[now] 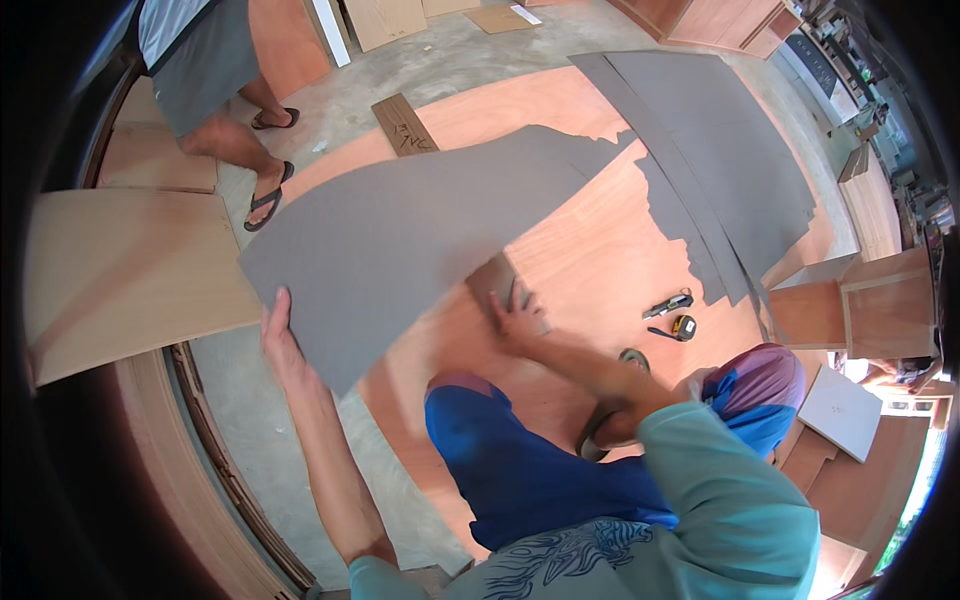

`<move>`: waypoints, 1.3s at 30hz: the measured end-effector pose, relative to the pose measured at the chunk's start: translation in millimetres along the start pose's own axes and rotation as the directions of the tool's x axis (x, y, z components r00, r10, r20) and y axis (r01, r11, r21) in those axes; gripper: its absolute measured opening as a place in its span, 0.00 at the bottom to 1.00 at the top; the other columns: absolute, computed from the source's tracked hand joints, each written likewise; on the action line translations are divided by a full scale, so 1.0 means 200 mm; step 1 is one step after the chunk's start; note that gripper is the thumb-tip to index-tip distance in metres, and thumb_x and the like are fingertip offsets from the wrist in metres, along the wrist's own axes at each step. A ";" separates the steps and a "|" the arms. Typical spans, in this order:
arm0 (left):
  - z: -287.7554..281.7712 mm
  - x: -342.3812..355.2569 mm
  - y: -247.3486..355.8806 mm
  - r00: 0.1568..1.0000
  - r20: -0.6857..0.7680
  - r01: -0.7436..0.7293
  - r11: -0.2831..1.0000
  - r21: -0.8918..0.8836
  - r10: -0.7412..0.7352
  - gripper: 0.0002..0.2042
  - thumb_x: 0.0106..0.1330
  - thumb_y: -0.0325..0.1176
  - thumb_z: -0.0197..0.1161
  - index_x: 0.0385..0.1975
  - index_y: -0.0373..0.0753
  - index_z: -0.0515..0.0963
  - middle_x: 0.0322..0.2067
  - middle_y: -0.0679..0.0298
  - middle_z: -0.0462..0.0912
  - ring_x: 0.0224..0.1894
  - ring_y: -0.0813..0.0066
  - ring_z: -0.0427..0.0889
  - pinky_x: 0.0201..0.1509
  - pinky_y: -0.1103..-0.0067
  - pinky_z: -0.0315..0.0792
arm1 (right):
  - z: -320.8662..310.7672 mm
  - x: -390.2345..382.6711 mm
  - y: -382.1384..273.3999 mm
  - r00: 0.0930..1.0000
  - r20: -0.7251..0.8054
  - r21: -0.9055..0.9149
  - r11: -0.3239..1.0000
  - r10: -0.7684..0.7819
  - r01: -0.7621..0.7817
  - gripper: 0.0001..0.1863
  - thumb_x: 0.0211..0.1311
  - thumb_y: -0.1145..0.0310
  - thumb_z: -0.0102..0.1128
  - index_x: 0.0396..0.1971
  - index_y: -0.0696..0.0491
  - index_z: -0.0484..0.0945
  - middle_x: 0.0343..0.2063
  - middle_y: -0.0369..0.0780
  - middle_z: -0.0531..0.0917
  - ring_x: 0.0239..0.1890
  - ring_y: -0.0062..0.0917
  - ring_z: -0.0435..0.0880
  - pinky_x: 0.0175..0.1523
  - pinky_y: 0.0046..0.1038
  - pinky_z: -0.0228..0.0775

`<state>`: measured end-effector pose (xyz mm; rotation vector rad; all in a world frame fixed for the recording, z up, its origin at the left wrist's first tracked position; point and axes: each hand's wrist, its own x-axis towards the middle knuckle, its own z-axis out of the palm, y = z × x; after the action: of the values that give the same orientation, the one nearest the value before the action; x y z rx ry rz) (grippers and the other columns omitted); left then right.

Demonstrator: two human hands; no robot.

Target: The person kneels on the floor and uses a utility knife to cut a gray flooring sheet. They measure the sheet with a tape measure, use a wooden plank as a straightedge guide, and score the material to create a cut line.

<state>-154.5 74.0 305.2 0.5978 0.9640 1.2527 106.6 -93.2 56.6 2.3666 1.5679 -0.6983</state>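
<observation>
Person working over a wooden panel [600, 235] laid on a concrete floor [290, 480]. The left hand [284, 342] grasps the near-left end of a grey sheet [410, 215], thumb uppermost; this sheet covers the panel's left part, overhangs its left edge and reaches with a ragged end toward the far edge. The right hand [520, 318], fingers spread, touches a brown piece [490, 287] near the panel's middle; blur leaves it impossible to tell whether the fingers grip it. A second grey sheet [745, 150], ragged along its near side, lies across the far-right corner. Toward the right edge, a utility knife [669, 304] rests just beside a tape measure [684, 327]. At the far-left edge: a brown board [405, 124], near a co-worker's sandalled foot [266, 197]
</observation>
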 end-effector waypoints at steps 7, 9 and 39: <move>0.13 0.31 -0.30 0.998 0.050 0.040 0.985 -0.168 -0.032 0.19 0.68 0.27 0.60 0.58 0.31 0.69 0.49 0.54 0.79 0.50 0.62 0.80 0.54 0.67 0.76 | -0.67 -0.60 1.25 0.930 0.073 -0.321 0.874 -0.361 0.365 0.49 0.48 0.55 0.68 0.72 0.39 0.55 0.71 0.60 0.46 0.59 0.64 0.63 0.56 0.60 0.67; 0.16 0.34 -0.40 0.995 0.089 0.069 0.976 -0.207 -0.052 0.20 0.69 0.27 0.60 0.59 0.31 0.69 0.51 0.54 0.78 0.51 0.61 0.80 0.55 0.67 0.76 | -0.80 -0.89 1.48 0.902 0.141 -0.339 0.836 -0.408 0.431 0.55 0.38 0.59 0.74 0.71 0.37 0.55 0.71 0.59 0.47 0.58 0.63 0.64 0.56 0.59 0.68; 0.22 -0.51 -2.10 0.910 -0.178 0.405 0.897 0.179 -0.375 0.38 0.64 0.37 0.67 0.70 0.31 0.54 0.64 0.49 0.65 0.66 0.58 0.66 0.69 0.70 0.63 | -0.43 -2.64 1.59 0.969 0.185 -0.275 0.955 0.164 -0.109 0.40 0.52 0.65 0.59 0.68 0.52 0.61 0.67 0.53 0.60 0.67 0.52 0.62 0.68 0.50 0.57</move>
<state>94.7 -122.3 9.3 0.4533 1.2764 0.8432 251.2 -612.0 369.0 2.1109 1.3069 -0.6375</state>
